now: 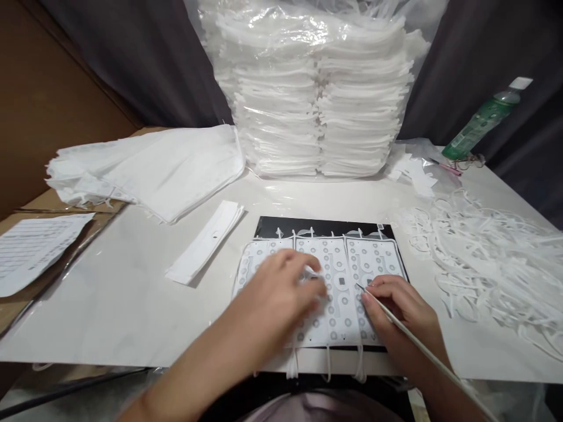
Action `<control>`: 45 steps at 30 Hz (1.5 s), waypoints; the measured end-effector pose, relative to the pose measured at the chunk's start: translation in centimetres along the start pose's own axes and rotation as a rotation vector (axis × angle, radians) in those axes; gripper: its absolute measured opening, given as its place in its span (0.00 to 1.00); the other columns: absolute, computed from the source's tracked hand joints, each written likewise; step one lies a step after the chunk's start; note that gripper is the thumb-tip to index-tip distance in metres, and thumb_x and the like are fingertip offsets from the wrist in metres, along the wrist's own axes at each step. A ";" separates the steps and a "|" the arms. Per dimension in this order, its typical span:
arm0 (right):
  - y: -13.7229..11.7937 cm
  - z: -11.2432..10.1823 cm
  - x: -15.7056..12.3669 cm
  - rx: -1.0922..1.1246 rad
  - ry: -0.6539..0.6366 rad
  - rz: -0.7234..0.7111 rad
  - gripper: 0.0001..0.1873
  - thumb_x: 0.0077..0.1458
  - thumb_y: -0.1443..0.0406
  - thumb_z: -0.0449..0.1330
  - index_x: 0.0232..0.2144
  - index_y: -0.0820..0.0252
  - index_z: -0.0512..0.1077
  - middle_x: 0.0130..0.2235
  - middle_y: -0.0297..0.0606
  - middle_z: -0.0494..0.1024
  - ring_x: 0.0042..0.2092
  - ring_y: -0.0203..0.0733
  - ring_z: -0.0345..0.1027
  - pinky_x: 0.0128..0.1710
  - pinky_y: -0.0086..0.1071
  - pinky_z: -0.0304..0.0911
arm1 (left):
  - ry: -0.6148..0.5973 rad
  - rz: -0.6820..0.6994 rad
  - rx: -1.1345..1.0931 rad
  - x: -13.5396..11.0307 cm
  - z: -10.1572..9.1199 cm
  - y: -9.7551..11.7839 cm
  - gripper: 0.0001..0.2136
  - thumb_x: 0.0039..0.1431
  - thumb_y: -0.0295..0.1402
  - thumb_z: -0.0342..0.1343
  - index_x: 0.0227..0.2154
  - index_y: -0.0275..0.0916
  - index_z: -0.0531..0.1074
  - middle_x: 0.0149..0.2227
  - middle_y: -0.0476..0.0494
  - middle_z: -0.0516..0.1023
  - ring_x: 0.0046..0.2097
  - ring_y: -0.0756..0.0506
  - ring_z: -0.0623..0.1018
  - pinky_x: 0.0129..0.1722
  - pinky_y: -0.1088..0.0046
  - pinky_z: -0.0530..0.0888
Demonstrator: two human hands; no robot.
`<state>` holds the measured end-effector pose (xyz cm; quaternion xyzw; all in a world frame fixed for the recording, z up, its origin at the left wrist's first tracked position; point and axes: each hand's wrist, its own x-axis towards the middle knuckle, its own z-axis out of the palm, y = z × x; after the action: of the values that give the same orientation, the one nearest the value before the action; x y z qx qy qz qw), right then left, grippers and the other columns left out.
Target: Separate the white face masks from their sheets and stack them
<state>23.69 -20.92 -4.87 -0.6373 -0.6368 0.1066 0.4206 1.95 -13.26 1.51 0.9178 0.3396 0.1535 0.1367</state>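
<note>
Taking the panel as the centre of my clock, I see the white printed panel (338, 308) lying flat on a black board (285, 226) at the near edge of the bench (141, 293), dotted with grey rings and bearing a small dark square (342, 281) near its middle. My left hand (281, 290) is over the panel's nine o'clock side, blurred, with fingers curled and thumb and forefinger bent toward each other; I cannot tell whether anything is between them, or whether the hand touches the panel. My right hand (404, 308), at four o'clock, is pinching a thin white tool (398, 323) near its dark tip, which points to ten over the panel; its long tail slants back along my forearm. White cord loops (360, 363) hang at six. At twelve I have a clear bag (316, 105) packed with white layers, at ten a fanned pile of white sheets (176, 170), and, nearer in between nine and ten, a folded white strip (204, 243). A heap of tangled white cords (492, 269) spreads at three, and a green bottle (481, 120) leans between one and two.
</note>
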 end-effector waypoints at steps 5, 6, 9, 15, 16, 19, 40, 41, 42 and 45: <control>0.4 0.2 -0.1 0.036 -0.007 -0.006 0.03 0.56 0.68 0.58 0.30 0.57 0.69 0.35 0.37 0.73 0.36 0.37 0.71 0.33 0.28 0.68 | -0.137 0.053 0.183 2.7 1.7 -1.7 0.06 0.59 0.25 0.54 0.30 0.38 0.74 0.47 0.42 0.70 0.49 0.39 0.66 0.44 0.62 0.67; 0.5 0.1 -0.2 0.038 -0.011 -0.009 0.03 0.56 0.68 0.58 0.30 0.57 0.69 0.35 0.37 0.73 0.36 0.37 0.71 0.33 0.28 0.68 | -0.165 0.061 0.183 2.7 1.8 -1.8 0.06 0.59 0.25 0.54 0.30 0.38 0.74 0.47 0.43 0.70 0.49 0.40 0.66 0.43 0.63 0.67; 0.5 0.1 -0.1 0.041 -0.023 -0.028 0.03 0.56 0.69 0.57 0.30 0.57 0.68 0.35 0.37 0.73 0.37 0.37 0.71 0.34 0.28 0.67 | -0.235 0.072 0.169 3.0 1.7 -1.6 0.06 0.61 0.25 0.53 0.32 0.39 0.74 0.45 0.44 0.70 0.46 0.42 0.67 0.41 0.66 0.65; 0.3 0.2 0.0 0.040 -0.060 -0.082 0.03 0.57 0.69 0.56 0.31 0.58 0.66 0.36 0.38 0.72 0.38 0.38 0.72 0.36 0.28 0.68 | -0.377 0.085 0.200 4.2 1.6 -1.5 0.08 0.58 0.22 0.52 0.30 0.40 0.72 0.39 0.46 0.70 0.38 0.45 0.66 0.36 0.68 0.62; 0.4 0.2 0.0 0.035 -0.058 -0.085 0.02 0.57 0.69 0.55 0.31 0.58 0.66 0.36 0.39 0.73 0.38 0.38 0.72 0.36 0.28 0.68 | -0.387 0.098 0.214 4.3 1.7 -1.5 0.07 0.58 0.22 0.52 0.30 0.40 0.72 0.39 0.46 0.70 0.38 0.45 0.66 0.35 0.68 0.61; 0.4 0.1 0.0 0.016 -0.053 -0.097 0.03 0.57 0.69 0.55 0.31 0.58 0.66 0.36 0.39 0.74 0.38 0.38 0.72 0.36 0.29 0.69 | -0.411 0.135 0.282 4.3 2.1 -1.6 0.08 0.58 0.20 0.49 0.31 0.38 0.70 0.36 0.45 0.69 0.36 0.45 0.66 0.34 0.68 0.61; -0.4 -0.3 0.0 0.002 -0.312 0.054 0.08 0.60 0.63 0.52 0.39 0.55 0.70 0.46 0.38 0.80 0.45 0.43 0.76 0.42 0.34 0.73 | -0.267 -0.126 -0.078 0.5 0.1 -3.7 0.08 0.57 0.20 0.39 0.32 0.40 0.59 0.34 0.47 0.66 0.34 0.47 0.66 0.31 0.72 0.66; -0.4 -0.5 0.1 0.021 -0.320 0.077 0.07 0.60 0.62 0.53 0.38 0.55 0.70 0.46 0.37 0.80 0.44 0.42 0.77 0.41 0.33 0.73 | -0.244 -0.148 -0.070 0.4 0.2 -3.7 0.08 0.59 0.21 0.39 0.32 0.39 0.60 0.33 0.47 0.66 0.34 0.47 0.67 0.32 0.71 0.67; -0.5 -0.6 0.2 0.040 -0.321 0.099 0.07 0.59 0.62 0.53 0.37 0.54 0.70 0.46 0.37 0.80 0.43 0.42 0.77 0.40 0.33 0.73 | -0.220 -0.156 -0.048 0.3 0.4 -3.5 0.08 0.60 0.22 0.40 0.33 0.39 0.61 0.33 0.47 0.67 0.34 0.46 0.67 0.32 0.70 0.67; -1.0 -0.6 0.7 0.070 -0.236 0.122 0.05 0.57 0.62 0.55 0.33 0.55 0.71 0.45 0.39 0.80 0.43 0.43 0.77 0.38 0.33 0.73 | -0.154 -0.085 0.039 -0.1 1.4 -2.6 0.09 0.63 0.24 0.42 0.39 0.40 0.66 0.39 0.43 0.72 0.39 0.43 0.71 0.37 0.65 0.70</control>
<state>23.48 -20.71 -3.60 -0.6428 -0.6378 0.2283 0.3576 0.90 -11.69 -0.71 0.9141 0.3698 0.0698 0.1510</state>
